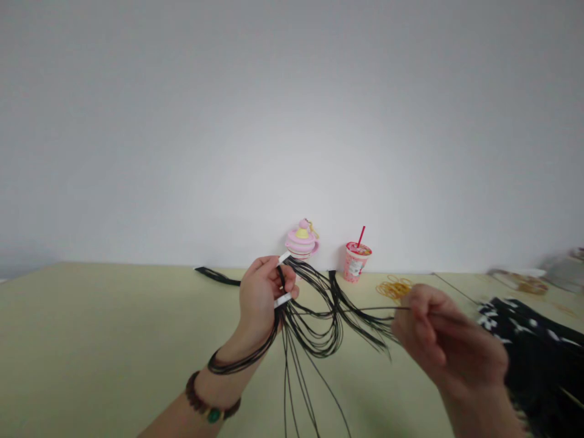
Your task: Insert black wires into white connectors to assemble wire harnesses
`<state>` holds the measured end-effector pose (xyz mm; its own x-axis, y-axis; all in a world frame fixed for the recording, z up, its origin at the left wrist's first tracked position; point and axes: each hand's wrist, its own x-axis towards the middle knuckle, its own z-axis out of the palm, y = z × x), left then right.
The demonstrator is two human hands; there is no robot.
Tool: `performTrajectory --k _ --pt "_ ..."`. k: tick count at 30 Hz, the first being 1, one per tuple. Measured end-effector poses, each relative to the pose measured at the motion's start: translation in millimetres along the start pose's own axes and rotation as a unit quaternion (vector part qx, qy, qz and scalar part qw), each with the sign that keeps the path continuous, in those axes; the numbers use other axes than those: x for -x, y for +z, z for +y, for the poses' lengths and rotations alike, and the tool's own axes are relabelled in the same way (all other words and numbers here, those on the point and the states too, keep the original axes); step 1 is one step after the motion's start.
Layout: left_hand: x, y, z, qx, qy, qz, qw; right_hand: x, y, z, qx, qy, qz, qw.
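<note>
My left hand (pixel 262 298) is closed around a bundle of thin black cords (pixel 319 340), with two white strips (pixel 283 299) showing at its fingers. Loops of the cords spread to the right, some hang down toward me, and a few lie across my left wrist. Off to the right, my right hand (pixel 449 340), slightly blurred, pinches a single black cord (pixel 378 308) that runs nearly level and taut from the bundle. More black cords (pixel 360 319) lie on the table behind, and another black bundle (pixel 214 276) extends left of my left hand.
By the wall stand a pink teapot-shaped thing (pixel 301 242) and a pink cup (pixel 356 261) with a red straw. Yellow rubber bands (pixel 393 288) lie on the pale table (pixel 114 340). Black cloth with white patches (pixel 538 353) is at the right.
</note>
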<state>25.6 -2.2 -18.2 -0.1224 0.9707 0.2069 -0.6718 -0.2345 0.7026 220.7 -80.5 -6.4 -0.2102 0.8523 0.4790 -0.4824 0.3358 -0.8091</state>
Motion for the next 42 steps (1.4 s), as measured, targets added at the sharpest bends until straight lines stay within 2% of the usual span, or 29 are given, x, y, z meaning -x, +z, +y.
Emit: performTrajectory --k 5,9,12,15,19,22,26,33,42 --pt "-3.5 -2.7 -2.4 -0.024 -0.022 -0.019 0.999 0.9 -13.5 -20.4 -0.01 -0.137 0.116 0.984" --pt "-2.9 -5.2 -4.1 -0.052 -0.028 -0.032 0.998 0.9 -15.4 -31.2 -0.052 -0.187 0.178 0.965" --pt "-1.5 -5.2 -5.6 -0.069 -0.028 -0.039 0.996 1.7 -11.7 -29.5 -0.004 -0.203 0.188 0.961" --pt "1.8 -2.9 -7.7 -0.084 -0.035 -0.052 0.994 1.4 -1.9 -11.1 0.115 -0.171 0.188 0.96" --pt "7.9 0.8 -10.2 -0.106 -0.04 -0.065 0.991 -4.1 18.6 27.7 0.257 -0.018 0.098 0.961" --pt "10.6 1.6 -10.7 -0.118 -0.054 -0.072 0.989 -10.3 31.0 49.8 0.322 0.041 0.076 0.943" --pt "11.2 1.4 -10.7 -0.135 -0.079 -0.082 0.984 -15.4 34.0 61.0 0.333 0.077 0.047 0.939" --pt "12.8 2.0 -11.6 -0.146 -0.096 -0.097 0.98 -18.3 26.3 61.7 0.302 0.104 0.046 0.946" --pt "12.2 2.4 -11.2 -0.158 -0.097 -0.103 0.977 -17.4 28.0 57.2 0.294 0.097 0.027 0.95"
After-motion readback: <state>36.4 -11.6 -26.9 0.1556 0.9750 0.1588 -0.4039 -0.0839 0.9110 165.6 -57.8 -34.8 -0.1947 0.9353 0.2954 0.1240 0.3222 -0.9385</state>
